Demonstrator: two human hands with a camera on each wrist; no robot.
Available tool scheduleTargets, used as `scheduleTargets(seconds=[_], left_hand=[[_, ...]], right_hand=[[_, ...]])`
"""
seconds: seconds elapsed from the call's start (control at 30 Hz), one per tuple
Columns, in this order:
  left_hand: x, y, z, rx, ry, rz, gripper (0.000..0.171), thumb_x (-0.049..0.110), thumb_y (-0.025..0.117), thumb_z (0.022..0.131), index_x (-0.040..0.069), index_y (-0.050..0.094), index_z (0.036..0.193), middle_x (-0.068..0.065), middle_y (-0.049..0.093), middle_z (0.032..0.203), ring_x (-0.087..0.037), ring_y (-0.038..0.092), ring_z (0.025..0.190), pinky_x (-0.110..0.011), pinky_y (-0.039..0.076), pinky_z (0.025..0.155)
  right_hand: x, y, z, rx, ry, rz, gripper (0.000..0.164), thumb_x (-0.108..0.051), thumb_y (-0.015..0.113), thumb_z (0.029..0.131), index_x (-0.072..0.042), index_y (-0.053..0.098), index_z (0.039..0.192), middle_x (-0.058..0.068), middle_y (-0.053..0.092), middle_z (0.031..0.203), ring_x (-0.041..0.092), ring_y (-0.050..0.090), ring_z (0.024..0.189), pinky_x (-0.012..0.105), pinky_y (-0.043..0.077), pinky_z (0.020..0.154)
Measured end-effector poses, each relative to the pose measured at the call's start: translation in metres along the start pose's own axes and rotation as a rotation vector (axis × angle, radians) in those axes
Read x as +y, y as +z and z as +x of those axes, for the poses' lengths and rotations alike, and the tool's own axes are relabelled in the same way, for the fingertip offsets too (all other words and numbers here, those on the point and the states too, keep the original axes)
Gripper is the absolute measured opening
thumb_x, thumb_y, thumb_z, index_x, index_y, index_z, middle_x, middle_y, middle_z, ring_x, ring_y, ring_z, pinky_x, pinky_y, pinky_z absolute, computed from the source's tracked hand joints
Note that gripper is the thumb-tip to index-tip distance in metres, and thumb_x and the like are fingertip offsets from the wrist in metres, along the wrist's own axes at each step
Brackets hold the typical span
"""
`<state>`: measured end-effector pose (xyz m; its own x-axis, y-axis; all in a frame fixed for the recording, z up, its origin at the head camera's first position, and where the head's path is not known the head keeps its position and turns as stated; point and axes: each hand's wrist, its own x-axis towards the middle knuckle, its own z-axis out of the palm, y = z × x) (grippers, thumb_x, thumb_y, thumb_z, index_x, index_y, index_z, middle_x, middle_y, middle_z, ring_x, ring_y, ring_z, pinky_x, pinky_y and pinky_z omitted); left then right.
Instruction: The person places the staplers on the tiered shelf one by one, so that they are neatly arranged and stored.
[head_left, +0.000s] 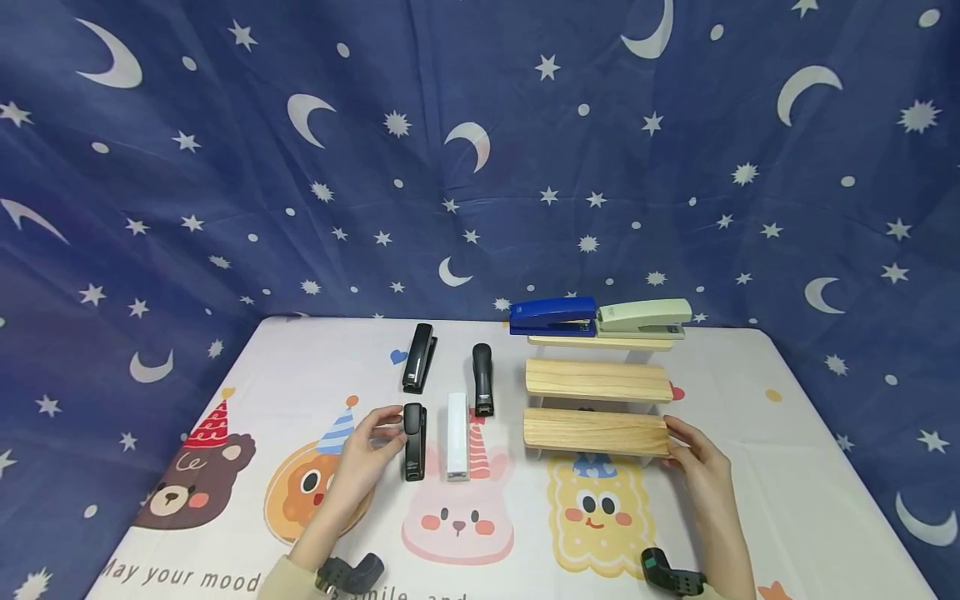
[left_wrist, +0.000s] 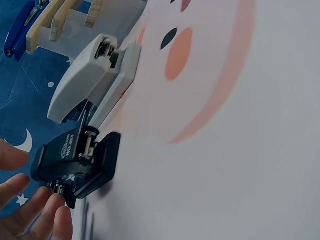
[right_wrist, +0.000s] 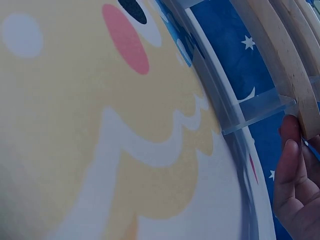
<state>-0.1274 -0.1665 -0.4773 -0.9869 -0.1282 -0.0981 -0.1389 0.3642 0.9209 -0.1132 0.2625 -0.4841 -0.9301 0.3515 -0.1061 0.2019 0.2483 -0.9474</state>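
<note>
My left hand (head_left: 375,446) is at the left side of a black stapler (head_left: 415,442), its fingers loosely bent and not closed round it. In the left wrist view the fingertips are by the stapler's edge; whether they touch is hard to tell. A white stapler (head_left: 457,437) stands just right of it. Behind these are a black stapler (head_left: 419,358) and a smaller black stapler (head_left: 483,379). My right hand (head_left: 701,462) pinches the right end of the lowest wooden board of a three-tier display stand (head_left: 596,432). In the right wrist view thumb and fingers hold the board's end (right_wrist: 310,112).
A blue stapler (head_left: 552,317) and a pale green stapler (head_left: 643,318) sit side by side on the stand's top tier. Clear supports (right_wrist: 265,107) carry the boards. A white cloth with cartoon prints covers the table (head_left: 795,500); a blue starry curtain (head_left: 480,225) hangs behind.
</note>
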Motion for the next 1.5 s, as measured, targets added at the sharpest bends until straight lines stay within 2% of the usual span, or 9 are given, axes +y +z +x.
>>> scheduleTargets(seconds=[0.1,0.23,0.4,0.63,0.9,1.17,1.5], left_hand=[[-0.003,0.004,-0.004,0.0,-0.02,-0.016,0.048,0.004,0.063,0.086,0.012,0.053,0.133,-0.013,0.059,0.125,-0.023,0.056,0.107,-0.026,0.046,0.085],[-0.007,0.01,-0.006,0.032,0.022,0.035,0.053,0.002,0.066,0.083,0.011,0.053,0.134,-0.016,0.062,0.122,-0.024,0.061,0.103,-0.024,0.048,0.082],[-0.012,0.017,-0.008,0.05,0.016,0.038,0.06,0.001,0.067,0.08,0.012,0.049,0.136,-0.015,0.062,0.122,-0.023,0.062,0.102,-0.019,0.05,0.079],[-0.011,0.025,-0.012,0.082,0.057,0.086,0.066,0.002,0.071,0.078,0.009,0.045,0.139,-0.02,0.061,0.119,-0.026,0.062,0.099,-0.021,0.051,0.077],[-0.008,0.032,-0.012,0.124,0.08,0.134,0.067,0.002,0.073,0.076,0.007,0.046,0.137,-0.019,0.061,0.113,-0.021,0.058,0.091,-0.023,0.048,0.074],[-0.01,0.034,-0.011,0.177,0.091,0.16,0.068,0.004,0.075,0.075,0.005,0.046,0.137,-0.019,0.06,0.109,-0.021,0.056,0.088,-0.023,0.046,0.07],[-0.012,0.039,-0.01,0.234,0.093,0.168,0.065,0.003,0.074,0.075,0.007,0.049,0.135,-0.016,0.061,0.105,-0.019,0.054,0.083,-0.023,0.044,0.068]], right_hand=[[0.001,-0.001,0.001,-0.002,-0.001,-0.002,0.039,-0.014,0.045,0.099,-0.002,0.05,0.136,-0.026,0.052,0.102,-0.009,0.055,0.085,0.013,0.049,0.073],[0.001,0.001,0.0,0.016,0.0,0.011,0.039,-0.013,0.046,0.098,-0.002,0.052,0.135,-0.025,0.054,0.102,-0.007,0.056,0.084,0.014,0.05,0.072],[0.002,-0.001,0.0,0.02,0.0,0.01,0.039,-0.013,0.046,0.098,-0.003,0.052,0.135,-0.026,0.053,0.102,-0.007,0.056,0.084,0.013,0.05,0.071],[-0.002,-0.005,0.001,-0.007,0.011,0.014,0.039,-0.013,0.045,0.099,-0.002,0.05,0.137,-0.027,0.053,0.103,-0.008,0.055,0.085,0.013,0.05,0.073],[0.006,-0.003,0.003,0.015,-0.04,0.038,0.04,-0.014,0.048,0.098,0.0,0.051,0.135,-0.02,0.054,0.107,-0.006,0.057,0.084,0.013,0.05,0.07],[0.001,-0.001,0.002,0.0,-0.008,0.014,0.039,-0.014,0.045,0.099,-0.003,0.051,0.136,-0.024,0.053,0.104,-0.008,0.056,0.085,0.013,0.049,0.072],[0.003,0.001,0.002,0.016,-0.02,0.014,0.039,-0.013,0.046,0.098,-0.002,0.051,0.135,-0.02,0.053,0.107,-0.008,0.057,0.084,0.013,0.05,0.071]])
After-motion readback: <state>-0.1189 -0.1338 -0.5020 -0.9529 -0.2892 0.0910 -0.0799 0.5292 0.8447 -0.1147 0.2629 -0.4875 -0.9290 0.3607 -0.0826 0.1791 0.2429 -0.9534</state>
